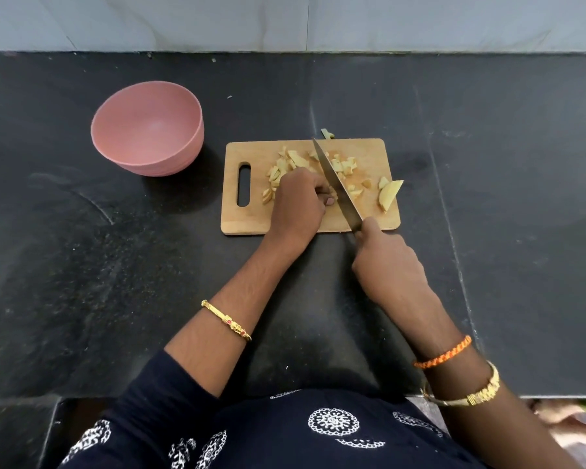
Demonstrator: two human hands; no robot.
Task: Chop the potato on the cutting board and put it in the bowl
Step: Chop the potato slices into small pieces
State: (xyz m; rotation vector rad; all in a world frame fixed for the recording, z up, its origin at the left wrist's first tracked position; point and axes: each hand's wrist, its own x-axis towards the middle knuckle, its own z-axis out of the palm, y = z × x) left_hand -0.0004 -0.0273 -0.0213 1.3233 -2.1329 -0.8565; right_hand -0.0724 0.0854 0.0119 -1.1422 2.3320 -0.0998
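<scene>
Head view: left hand (296,201) curled down over potato pieces (344,165) on the cutting board (251,218), steadying them. Right hand (384,262) closed on the knife (335,184), blade angled across the board. Bowl (148,128) empty on the desk (504,198), within reach for transfer.

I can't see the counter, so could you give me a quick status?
Right hand grips knife; left hand steadies potato pieces. Bowl empty. Nothing blocking.
</scene>
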